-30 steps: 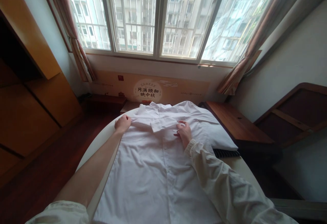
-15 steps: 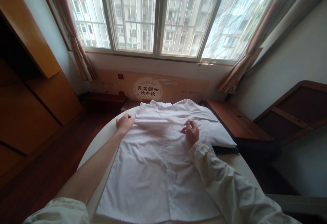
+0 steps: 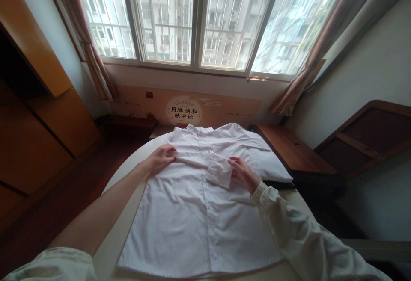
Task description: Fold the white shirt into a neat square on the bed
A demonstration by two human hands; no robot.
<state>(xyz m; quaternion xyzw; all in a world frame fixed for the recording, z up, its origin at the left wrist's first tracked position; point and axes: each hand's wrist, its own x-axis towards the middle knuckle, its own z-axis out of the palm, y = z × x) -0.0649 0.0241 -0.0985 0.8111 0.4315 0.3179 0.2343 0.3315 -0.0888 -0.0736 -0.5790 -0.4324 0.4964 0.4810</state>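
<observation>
A white button-up shirt (image 3: 180, 212) lies front up on a round cream table (image 3: 128, 170), collar toward the window. One sleeve (image 3: 192, 158) is folded across the chest, and its cuff (image 3: 220, 170) rests over the button line. At the shirt's left edge, my left hand (image 3: 163, 155) is closed, pinching the sleeve's fold. My right hand (image 3: 241, 170) pinches the cuff's right edge between thumb and fingers. The shirt's other sleeve is partly hidden beneath my right arm and the cloth.
Under the shirt's right side shows a black striped item (image 3: 278, 185). A brown wooden desk (image 3: 295, 152) stands right of the table, and an orange-brown cabinet (image 3: 35, 144) is on the left. A barred window (image 3: 195, 20) with tied curtains is ahead.
My left hand has moved right onto the sleeve's fold. The cuff has been spread flatter across the shirt front, with my right hand now at its right edge. The view shifted slightly.
</observation>
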